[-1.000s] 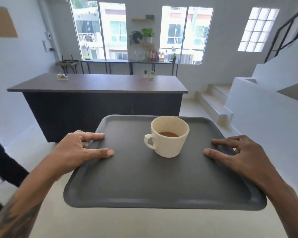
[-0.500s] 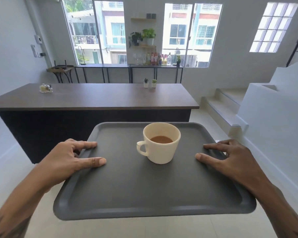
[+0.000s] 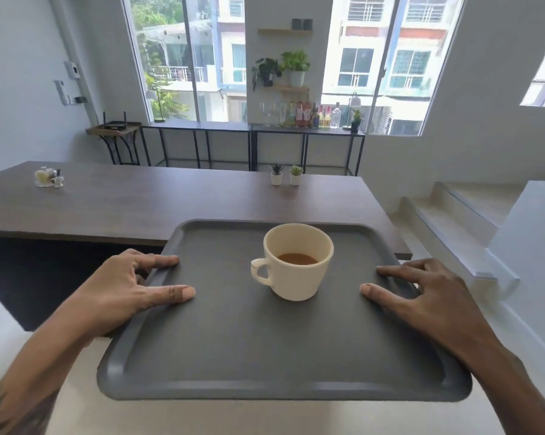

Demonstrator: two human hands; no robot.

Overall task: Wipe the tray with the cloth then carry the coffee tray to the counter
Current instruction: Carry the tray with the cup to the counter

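Note:
A dark grey tray (image 3: 264, 350) is held level in the air in front of me. A cream cup (image 3: 297, 262) with brown coffee in it stands upright on the tray's far half. My left hand (image 3: 120, 293) grips the tray's left rim, thumb on top. My right hand (image 3: 428, 299) grips the right rim the same way. The tray's far edge overlaps the near edge of the brown counter (image 3: 139, 202). No cloth is in view.
Two small potted plants (image 3: 286, 174) stand on the counter's far right, and glass jars (image 3: 48, 177) on its far left. Steps (image 3: 459, 215) rise to the right beside a white half wall (image 3: 534, 240). A black console table (image 3: 252, 130) with bottles lines the windows.
The counter has come much closer and now sits under the tray's far edge. Both hands keep the same grip, and the cup has not shifted on the tray.

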